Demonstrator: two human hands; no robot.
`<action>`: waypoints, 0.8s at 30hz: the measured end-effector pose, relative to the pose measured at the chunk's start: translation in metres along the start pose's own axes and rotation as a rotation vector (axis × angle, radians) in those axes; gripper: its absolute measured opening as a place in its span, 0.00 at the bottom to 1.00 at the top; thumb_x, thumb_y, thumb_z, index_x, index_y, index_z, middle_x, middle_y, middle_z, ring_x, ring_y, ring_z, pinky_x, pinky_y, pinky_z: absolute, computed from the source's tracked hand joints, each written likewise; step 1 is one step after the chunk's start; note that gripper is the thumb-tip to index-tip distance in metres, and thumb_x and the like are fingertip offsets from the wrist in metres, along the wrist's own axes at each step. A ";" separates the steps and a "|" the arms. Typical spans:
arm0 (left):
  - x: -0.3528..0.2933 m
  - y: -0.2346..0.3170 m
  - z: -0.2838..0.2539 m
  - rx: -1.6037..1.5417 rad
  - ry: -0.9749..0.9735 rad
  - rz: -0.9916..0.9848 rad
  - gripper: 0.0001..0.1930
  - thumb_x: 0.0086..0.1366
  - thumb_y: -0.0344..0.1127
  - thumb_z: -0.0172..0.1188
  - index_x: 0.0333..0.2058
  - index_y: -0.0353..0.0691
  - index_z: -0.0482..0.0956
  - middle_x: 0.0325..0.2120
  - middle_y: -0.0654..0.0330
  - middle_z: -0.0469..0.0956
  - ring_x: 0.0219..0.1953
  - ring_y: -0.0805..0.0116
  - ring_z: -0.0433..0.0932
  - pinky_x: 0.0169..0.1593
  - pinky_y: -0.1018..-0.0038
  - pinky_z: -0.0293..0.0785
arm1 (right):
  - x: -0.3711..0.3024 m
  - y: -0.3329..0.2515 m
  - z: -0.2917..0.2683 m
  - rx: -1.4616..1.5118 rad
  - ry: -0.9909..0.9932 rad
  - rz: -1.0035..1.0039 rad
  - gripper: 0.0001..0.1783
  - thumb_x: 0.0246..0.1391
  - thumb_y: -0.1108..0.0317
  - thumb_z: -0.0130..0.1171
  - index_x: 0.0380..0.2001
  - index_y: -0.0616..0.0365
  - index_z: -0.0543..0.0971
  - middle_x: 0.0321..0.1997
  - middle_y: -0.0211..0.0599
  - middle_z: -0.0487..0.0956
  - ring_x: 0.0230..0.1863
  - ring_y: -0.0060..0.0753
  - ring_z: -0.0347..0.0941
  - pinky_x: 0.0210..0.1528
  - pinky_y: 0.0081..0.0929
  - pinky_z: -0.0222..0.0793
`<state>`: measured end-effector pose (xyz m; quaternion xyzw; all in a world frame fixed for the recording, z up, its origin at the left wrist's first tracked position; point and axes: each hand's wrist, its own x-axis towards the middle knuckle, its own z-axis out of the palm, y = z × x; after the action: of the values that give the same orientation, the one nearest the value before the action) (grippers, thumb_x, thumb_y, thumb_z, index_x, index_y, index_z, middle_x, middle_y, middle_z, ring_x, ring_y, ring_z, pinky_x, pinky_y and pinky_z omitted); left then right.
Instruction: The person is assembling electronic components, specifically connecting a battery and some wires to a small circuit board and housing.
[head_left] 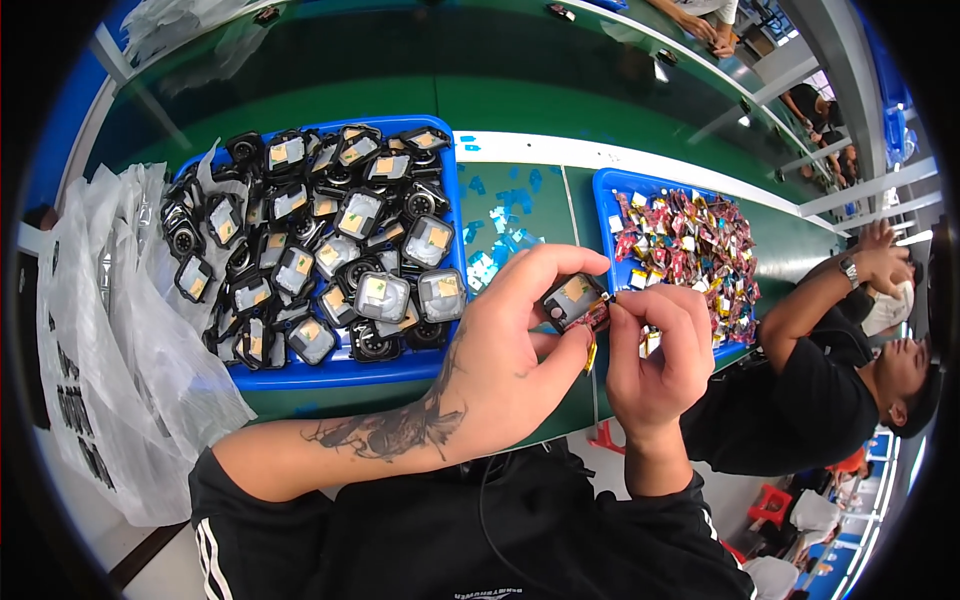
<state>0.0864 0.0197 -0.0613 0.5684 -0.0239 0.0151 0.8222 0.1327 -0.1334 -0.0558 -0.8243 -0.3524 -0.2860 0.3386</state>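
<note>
From the head view, I see a green worktable [583,215] stretching across in front of the seated person, with a white strip [520,148] along its far side and a darker green surface [500,105] beyond. The person's left hand [515,340] grasps a small dark casing [572,297] between thumb and fingers, holding it up over the table, between two blue trays. The right hand [655,350] has thumb and forefinger pinched together at the casing's right edge, close by a small red-and-yellow part [597,315]; what lies between those fingertips I can't tell.

The left tray [300,378] is heaped with black casings [290,205], many showing pale tan patches. The right tray [603,205] holds a pile of small red, yellow and white parts [690,240]. Blue scraps [515,200] lie scattered on the green between them. Crumpled translucent plastic [130,350] drapes beside the left tray.

Around us, a co-worker in a black shirt [790,410] sits off to the right, and another person's hands [712,35] show across the far surface. A grey metal frame [835,50] runs overhead on the right, and a red stool [770,503] stands farther back on the floor.
</note>
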 end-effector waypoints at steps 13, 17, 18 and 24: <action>-0.001 0.000 0.001 0.206 -0.037 0.156 0.22 0.60 0.13 0.52 0.52 0.34 0.70 0.46 0.58 0.67 0.45 0.74 0.74 0.43 0.81 0.79 | -0.010 0.002 -0.007 0.566 -0.020 0.435 0.09 0.46 0.87 0.63 0.33 0.68 0.78 0.36 0.39 0.75 0.31 0.20 0.73 0.30 0.14 0.71; -0.003 0.002 0.000 0.306 -0.057 0.208 0.22 0.58 0.13 0.53 0.52 0.34 0.71 0.45 0.57 0.68 0.46 0.72 0.75 0.43 0.80 0.80 | -0.011 0.004 -0.011 0.643 -0.055 0.446 0.09 0.46 0.87 0.63 0.33 0.69 0.78 0.36 0.38 0.75 0.32 0.19 0.73 0.31 0.13 0.71; -0.003 0.002 0.000 0.341 -0.062 0.227 0.23 0.58 0.13 0.53 0.53 0.34 0.71 0.45 0.56 0.68 0.46 0.72 0.75 0.43 0.80 0.80 | -0.010 0.004 -0.012 0.641 -0.053 0.446 0.09 0.46 0.87 0.63 0.33 0.69 0.78 0.36 0.38 0.75 0.32 0.19 0.73 0.31 0.13 0.71; -0.005 0.002 0.002 0.369 -0.061 0.234 0.24 0.58 0.13 0.53 0.53 0.35 0.71 0.45 0.56 0.68 0.44 0.71 0.76 0.42 0.80 0.80 | -0.008 0.000 -0.014 0.617 -0.064 0.478 0.08 0.46 0.85 0.64 0.32 0.69 0.79 0.35 0.39 0.76 0.31 0.19 0.72 0.30 0.14 0.69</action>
<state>0.0817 0.0188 -0.0591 0.7030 -0.1111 0.0974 0.6957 0.1246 -0.1474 -0.0527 -0.7510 -0.2304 -0.0541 0.6164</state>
